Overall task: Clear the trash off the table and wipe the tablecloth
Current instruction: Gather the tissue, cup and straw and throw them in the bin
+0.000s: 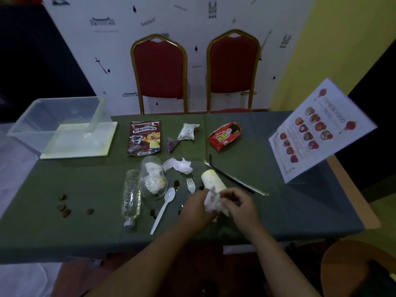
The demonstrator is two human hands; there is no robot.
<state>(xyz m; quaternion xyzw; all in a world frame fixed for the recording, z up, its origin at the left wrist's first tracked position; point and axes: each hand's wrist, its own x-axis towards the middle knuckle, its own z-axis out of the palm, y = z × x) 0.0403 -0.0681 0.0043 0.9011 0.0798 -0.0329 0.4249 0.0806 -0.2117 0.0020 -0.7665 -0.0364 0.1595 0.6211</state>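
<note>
Between left hand (196, 207) and right hand (237, 203), crumpled tissue (211, 201).

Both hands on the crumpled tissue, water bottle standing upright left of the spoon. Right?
Not quite. The head view shows the water bottle lying on its side, not upright. The rest holds: left hand and right hand hold the crumpled tissue; the spoon lies right of the bottle.

Dim, underexposed wide-angle view.
The dark green cloth-covered surface (64, 181) is weakly lit with hardly any shadows cast; corners are darkened, straight edges are bowed near the frame's borders, and the laminated menu card (319, 129) is rendered soft and slightly smeared.
</note>
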